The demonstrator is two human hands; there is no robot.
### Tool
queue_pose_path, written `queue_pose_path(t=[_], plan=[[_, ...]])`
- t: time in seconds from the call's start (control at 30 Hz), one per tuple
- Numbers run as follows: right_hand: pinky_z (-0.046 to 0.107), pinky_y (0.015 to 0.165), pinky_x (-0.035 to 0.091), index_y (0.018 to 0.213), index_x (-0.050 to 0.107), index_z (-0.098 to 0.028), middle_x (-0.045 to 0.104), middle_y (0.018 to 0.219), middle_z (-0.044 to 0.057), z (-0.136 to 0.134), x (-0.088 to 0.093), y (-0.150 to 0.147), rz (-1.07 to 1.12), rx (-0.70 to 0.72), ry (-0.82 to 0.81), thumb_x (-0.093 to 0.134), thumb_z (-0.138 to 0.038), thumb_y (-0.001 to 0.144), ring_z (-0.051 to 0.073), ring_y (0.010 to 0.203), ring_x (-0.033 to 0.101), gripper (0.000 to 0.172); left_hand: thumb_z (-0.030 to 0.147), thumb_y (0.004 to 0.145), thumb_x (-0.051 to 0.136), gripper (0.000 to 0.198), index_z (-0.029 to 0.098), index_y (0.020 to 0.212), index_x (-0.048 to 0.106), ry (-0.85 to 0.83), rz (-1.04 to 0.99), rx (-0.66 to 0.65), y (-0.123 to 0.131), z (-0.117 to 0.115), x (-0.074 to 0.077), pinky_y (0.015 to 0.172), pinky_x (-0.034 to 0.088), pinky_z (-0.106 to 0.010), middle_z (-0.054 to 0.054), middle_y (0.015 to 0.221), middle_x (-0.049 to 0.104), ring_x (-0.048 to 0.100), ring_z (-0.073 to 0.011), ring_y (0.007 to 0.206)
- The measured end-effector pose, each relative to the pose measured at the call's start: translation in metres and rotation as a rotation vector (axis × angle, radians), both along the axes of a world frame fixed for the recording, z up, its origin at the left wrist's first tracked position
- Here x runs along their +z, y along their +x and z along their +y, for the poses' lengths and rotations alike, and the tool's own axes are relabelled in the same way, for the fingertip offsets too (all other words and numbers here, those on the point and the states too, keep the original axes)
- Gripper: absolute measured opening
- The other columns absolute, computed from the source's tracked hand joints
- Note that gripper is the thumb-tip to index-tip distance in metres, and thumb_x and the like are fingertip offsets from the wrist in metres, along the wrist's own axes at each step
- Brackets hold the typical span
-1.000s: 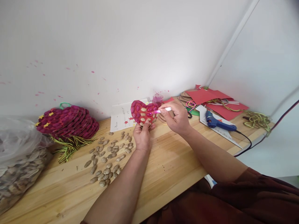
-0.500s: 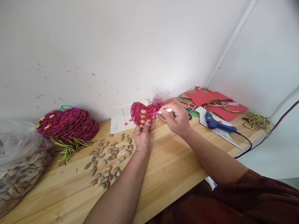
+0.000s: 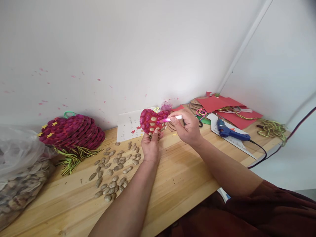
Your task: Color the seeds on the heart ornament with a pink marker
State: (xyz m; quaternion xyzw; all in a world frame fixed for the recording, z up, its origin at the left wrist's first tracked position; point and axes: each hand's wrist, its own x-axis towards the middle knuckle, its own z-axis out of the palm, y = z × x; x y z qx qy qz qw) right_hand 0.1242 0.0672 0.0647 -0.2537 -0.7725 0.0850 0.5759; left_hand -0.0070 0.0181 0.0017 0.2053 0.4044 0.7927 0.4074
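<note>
My left hand [image 3: 150,147] grips the lower edge of a red heart-shaped piece [image 3: 146,122], thumb on its front. Peanuts are fixed on the heart; many are painted magenta, while several down the middle and bottom keep their pale shell colour. In my right hand [image 3: 189,128] is a paintbrush [image 3: 175,118] with a white handle, pinched between thumb and fingers. Its pink-stained tip touches the heart's right side. Behind the heart stands a small clear cup [image 3: 167,105] with pink stains. Loose peanuts [image 3: 115,181] lie on the table left of my forearm.
Finished-looking magenta hearts [image 3: 74,131] with yellow stars and green fringe are stacked at left, beside a plastic bag of peanuts [image 3: 22,187]. On the right lie a blue glue gun [image 3: 230,132] with a cord, red paper sheets [image 3: 214,102] and tangled string [image 3: 273,129]. A written sheet [image 3: 124,126] is behind.
The heart has shifted slightly right and tilted a little. The paintbrush tip now sits farther in on the heart, over peanuts nearer its middle. Both hands keep their hold.
</note>
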Motion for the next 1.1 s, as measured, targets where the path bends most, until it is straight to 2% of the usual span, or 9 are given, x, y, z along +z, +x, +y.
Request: queue_pose_path(t=[0.3, 0.5, 0.77, 0.9, 1.1], plan=[[0.037, 0.084, 0.054, 0.094, 0.074, -0.022, 0.079, 0.088, 0.005, 0.0051, -0.0016, 0.0015, 0.009, -0.044, 0.025, 0.063, -0.032, 0.104, 0.021, 0.086, 0.071, 0.018, 0.05, 0.058, 0.099, 0.048, 0.019, 0.085, 0.075, 0.001, -0.001, 0.015, -0.0012, 0.0018, -0.0039, 0.077, 0.058, -0.03, -0.002, 0.082, 0.076, 0.07, -0.0154, 0.072], [0.037, 0.084, 0.055, 0.096, 0.075, -0.024, 0.08, 0.091, 0.004, 0.0017, -0.0012, -0.0003, 0.015, -0.006, 0.005, 0.064, -0.033, 0.104, 0.021, 0.088, 0.072, 0.017, 0.052, 0.062, 0.098, 0.048, 0.02, 0.088, 0.075, 0.004, 0.024, -0.003, -0.0015, 0.003, -0.0073, 0.08, 0.058, -0.032, -0.003, 0.083, 0.076, 0.072, -0.018, 0.078], [0.038, 0.084, 0.054, 0.094, 0.075, -0.023, 0.08, 0.088, 0.004, 0.0031, -0.0019, 0.0002, 0.024, -0.055, -0.002, 0.065, -0.031, 0.103, 0.021, 0.085, 0.071, 0.016, 0.049, 0.061, 0.099, 0.046, 0.02, 0.085, 0.074, 0.01, 0.005, 0.009, -0.0024, 0.0036, -0.0092, 0.08, 0.058, -0.031, -0.002, 0.08, 0.076, 0.073, -0.0181, 0.079], [0.037, 0.083, 0.055, 0.096, 0.076, -0.023, 0.08, 0.09, 0.004, 0.0015, -0.0025, -0.0017, 0.048, -0.015, -0.051, 0.065, -0.033, 0.104, 0.02, 0.085, 0.071, 0.016, 0.048, 0.059, 0.1, 0.046, 0.019, 0.084, 0.075, 0.011, -0.012, -0.002, -0.0016, 0.0028, -0.0061, 0.078, 0.058, -0.029, -0.002, 0.08, 0.076, 0.071, -0.0162, 0.074], [0.038, 0.083, 0.054, 0.093, 0.074, -0.023, 0.079, 0.089, 0.004, 0.0058, -0.0048, -0.0008, 0.04, -0.051, -0.061, 0.064, -0.033, 0.103, 0.021, 0.085, 0.07, 0.017, 0.045, 0.054, 0.102, 0.048, 0.02, 0.084, 0.075, 0.001, -0.062, 0.01, -0.0021, 0.0025, -0.0029, 0.077, 0.058, -0.028, 0.0, 0.081, 0.075, 0.068, -0.0131, 0.07]])
